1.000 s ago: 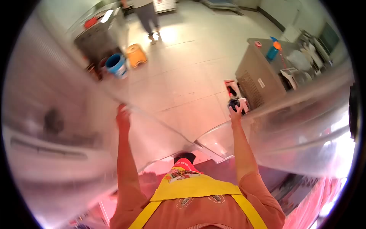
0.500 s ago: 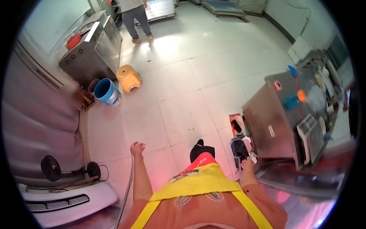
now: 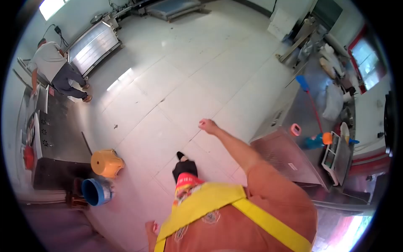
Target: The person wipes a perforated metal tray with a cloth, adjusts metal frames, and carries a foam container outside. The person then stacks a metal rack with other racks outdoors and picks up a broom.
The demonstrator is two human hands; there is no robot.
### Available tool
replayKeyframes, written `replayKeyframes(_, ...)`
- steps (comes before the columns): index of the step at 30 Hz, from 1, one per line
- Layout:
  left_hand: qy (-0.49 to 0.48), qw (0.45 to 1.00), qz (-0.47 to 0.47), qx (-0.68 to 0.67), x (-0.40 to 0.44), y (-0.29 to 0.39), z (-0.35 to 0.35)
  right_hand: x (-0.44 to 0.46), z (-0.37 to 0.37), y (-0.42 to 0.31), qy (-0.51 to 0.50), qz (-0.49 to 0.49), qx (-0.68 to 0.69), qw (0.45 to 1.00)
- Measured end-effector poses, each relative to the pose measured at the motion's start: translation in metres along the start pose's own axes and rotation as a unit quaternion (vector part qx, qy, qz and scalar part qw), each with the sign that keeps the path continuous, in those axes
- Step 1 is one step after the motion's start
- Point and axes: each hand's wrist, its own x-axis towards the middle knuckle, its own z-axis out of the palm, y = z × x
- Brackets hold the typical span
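Over the pale floor in front of my body, my right hand is stretched forward with its fingers curled in, and no object shows in it. My left hand hangs low beside my yellow apron, small in view, its fingers seemingly curled and nothing visible in them. Neither hand touches anything. Below my right hand, a dark shoe steps out on the tiles. Nearest to my left hand are a blue bucket and a yellow stool.
On the right stands a metal workbench with a blue bottle and a pink timer on it. A metal cabinet lines the left side. Another person bends beside a metal cart at upper left. Tiled floor lies ahead.
My view has turned right and moved forward. My right hand has swung forward while my left hand dropped back. The other person has moved to the metal cabinet and bends over.
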Motion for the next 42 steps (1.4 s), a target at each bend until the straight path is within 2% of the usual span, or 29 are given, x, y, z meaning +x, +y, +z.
replayKeyframes(2, -0.043, 0.986, 0.058, 0.148, 0.058, 0.091, 0.011, 0.063, -0.008, -0.022, -0.046, -0.016, -0.046, 0.998)
replayKeyframes(3, -0.062, 0.89, 0.21, 0.4, 0.099, 0.138, 0.009, 0.088, 0.002, -0.007, -0.059, 0.012, -0.085, 0.995)
replayKeyframes(4, -0.035, 0.779, 0.326, 0.535, 0.137, 0.193, 0.018, 0.101, 0.01, 0.019, -0.066, 0.045, -0.13, 0.988)
replayKeyframes(5, 0.004, 0.707, 0.406, 0.578, 0.17, 0.259, 0.033, 0.112, -0.003, 0.017, -0.117, 0.093, -0.132, 0.98)
replayKeyframes(7, -0.001, 0.871, 0.308, 0.383, 0.166, 0.419, 0.097, 0.119, -0.027, 0.039, -0.149, 0.046, -0.203, 0.967)
replayKeyframes(8, 0.013, 0.794, 0.41, 0.449, 0.126, 0.5, 0.131, 0.137, -0.035, 0.073, -0.16, 0.044, -0.229, 0.959)
replayKeyframes(9, 0.009, 0.827, 0.466, 0.315, 0.08, 0.57, 0.166, 0.159, -0.036, 0.105, -0.177, 0.033, -0.253, 0.95)
replayKeyframes(10, -0.039, 0.825, 0.469, 0.313, 0.113, 0.632, 0.2, 0.187, -0.059, 0.122, -0.188, 0.09, -0.249, 0.946)
replayKeyframes(11, -0.138, 0.856, 0.487, 0.102, 0.102, 0.69, 0.227, 0.216, -0.075, 0.131, -0.196, 0.036, -0.348, 0.916)
replayKeyframes(12, -0.086, 0.849, 0.487, 0.187, 0.065, 0.749, 0.248, 0.24, -0.085, 0.151, -0.199, 0.049, -0.404, 0.891)
replayKeyframes(13, -0.08, 0.828, 0.523, 0.187, 0.078, 0.789, 0.27, 0.261, -0.055, 0.252, -0.153, 0.032, -0.408, 0.899)
replayKeyframes(14, -0.076, 0.802, 0.565, 0.18, 0.055, 0.832, 0.285, 0.293, -0.082, 0.25, -0.216, 0.128, -0.411, 0.876)
replayKeyframes(15, -0.054, 0.81, 0.559, 0.17, 0.056, 0.859, 0.297, 0.314, -0.123, 0.202, -0.161, 0.292, -0.3, 0.894)
replayKeyframes(17, -0.071, 0.832, 0.541, 0.099, 0.104, 0.881, 0.305, 0.4, -0.108, 0.226, 0.031, 0.459, -0.049, 0.887)
replayKeyframes(19, -0.057, 0.863, 0.43, 0.259, 0.187, 0.879, 0.3, 0.53, -0.102, 0.24, -0.057, 0.218, -0.082, 0.971)
replayKeyframes(20, -0.054, 0.873, 0.361, 0.322, 0.176, 0.882, 0.289, 0.587, -0.105, 0.222, -0.083, 0.133, -0.101, 0.983)
replayKeyframes(21, -0.002, 0.845, 0.351, 0.403, 0.179, 0.881, 0.276, 0.644, -0.108, 0.201, -0.103, 0.046, -0.118, 0.987)
replayKeyframes(22, -0.032, 0.876, 0.219, 0.428, 0.178, 0.894, 0.264, 0.718, -0.113, 0.153, -0.102, -0.001, -0.14, 0.985)
replayKeyframes(24, -0.016, 0.926, 0.15, 0.345, 0.21, 0.893, 0.236, 0.843, -0.13, 0.043, -0.125, 0.021, -0.157, 0.979)
replayKeyframes(26, 0.011, 0.955, 0.096, 0.282, 0.244, 0.915, 0.212, 0.962, -0.125, -0.033, -0.08, -0.003, -0.101, 0.992)
replayKeyframes(29, 0.04, 0.94, 0.008, 0.339, 0.309, 0.996, 0.194, 1.108, -0.116, -0.135, -0.004, -0.053, -0.007, 0.999)
replayKeyframes(31, 0.118, 0.848, 0.134, 0.499, 0.394, 1.09, 0.208, 1.183, -0.1, -0.172, -0.041, -0.001, 0.045, 0.998)
replayKeyframes(32, 0.143, 0.878, 0.235, 0.392, 0.401, 1.148, 0.224, 1.203, -0.098, -0.175, -0.111, -0.001, -0.023, 0.994)
replayKeyframes(33, 0.165, 0.755, 0.366, 0.518, 0.434, 1.211, 0.24, 1.231, -0.098, -0.182, -0.179, -0.002, -0.086, 0.98)
replayKeyframes(34, 0.17, 0.839, 0.353, 0.378, 0.413, 1.294, 0.263, 1.251, -0.108, -0.195, -0.173, -0.014, -0.128, 0.976)
replayKeyframes(35, 0.119, 0.897, 0.318, 0.284, 0.37, 1.385, 0.28, 1.267, -0.122, -0.217, -0.169, -0.026, -0.167, 0.971)
replayKeyframes(36, 0.103, 0.901, 0.365, 0.21, 0.347, 1.462, 0.297, 1.291, -0.13, -0.237, -0.163, -0.038, -0.202, 0.965)
replayKeyframes(38, 0.03, 0.877, 0.44, 0.19, 0.364, 1.595, 0.324, 1.363, -0.136, -0.238, -0.174, -0.005, -0.192, 0.966)
replayKeyframes(42, 0.065, 0.836, 0.519, 0.166, 0.412, 1.793, 0.363, 1.528, -0.154, -0.242, -0.24, 0.017, -0.266, 0.933)
